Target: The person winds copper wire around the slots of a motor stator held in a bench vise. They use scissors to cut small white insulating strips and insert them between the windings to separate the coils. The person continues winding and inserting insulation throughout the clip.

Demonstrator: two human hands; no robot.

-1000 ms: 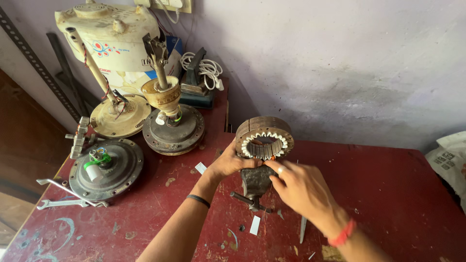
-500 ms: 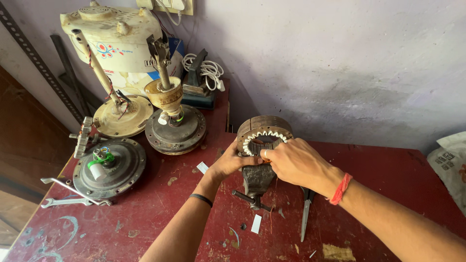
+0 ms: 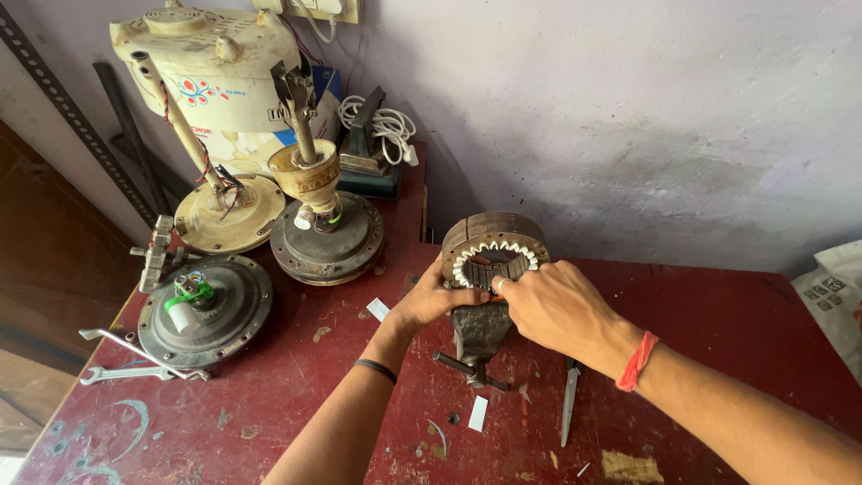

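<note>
Both hands meet at a round metal motor core (image 3: 492, 244), a rusty brown ring standing on edge with white slot liners lining its inner opening. The right hand (image 3: 558, 308) is closed at the ring's lower front edge, its fingertips (image 3: 499, 286) pinched together at the slots; whether they hold something small there cannot be told. The left hand (image 3: 433, 301) cups the ring's left lower side, thumb and fingers curled against it to steady it. A red thread band (image 3: 637, 361) circles the right wrist and a thin dark band (image 3: 374, 369) circles the left forearm. The ring sits clamped in a small grey bench vise (image 3: 478, 330), whose screw handle (image 3: 469, 370) points out toward the viewer, near the middle of a worn red table (image 3: 296, 395). Just right of the vise, beneath the right forearm, a slim pointed metal tool (image 3: 569, 401) lies on the table. Small white paper strips (image 3: 478, 413) lie near the vise. To the left, well apart from the hands, stand three round fan motor housings: a grey one (image 3: 205, 310) nearest, a dark one with an upright shaft (image 3: 327, 235) behind it, and a cream one with a slanting rod (image 3: 229, 214) beside that. A spanner (image 3: 108, 374) lies at the table's left edge. Behind the housings, a cream appliance casing (image 3: 215, 72) leans against the pale wall, with a coiled white cord (image 3: 386, 127) nearby.
</note>
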